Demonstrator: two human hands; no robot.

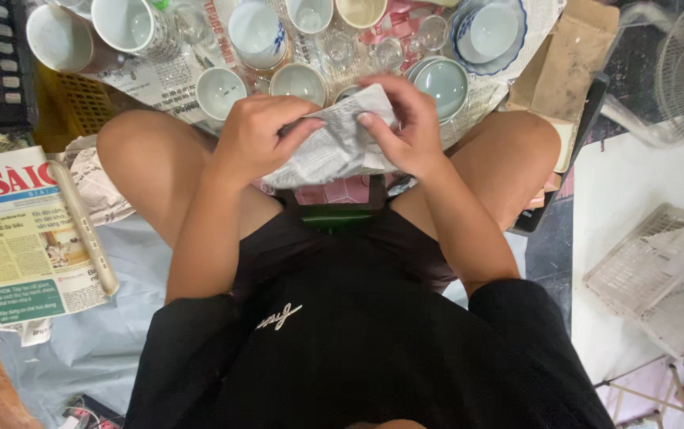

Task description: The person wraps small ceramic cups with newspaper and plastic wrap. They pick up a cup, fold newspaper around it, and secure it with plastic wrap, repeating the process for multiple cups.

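1. Both hands hold a newspaper-wrapped bundle (334, 143) above the lap, between the knees, where both can work the paper
2. The left hand (258, 135) has its fingers curled tight round one end; the right hand (405, 127) pinches a fold, fingers pressed flat
3. Cups and bowls (298, 79) crowd the newspaper just ahead, touching rim to rim; freer floor lies by the white basket (660, 270)

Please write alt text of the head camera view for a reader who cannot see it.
Seen from above, a seated person's left hand and right hand hold a bundle of newspaper over the lap. Beyond the knees stand white cups and a bowl; a stack of newspapers lies at the left.
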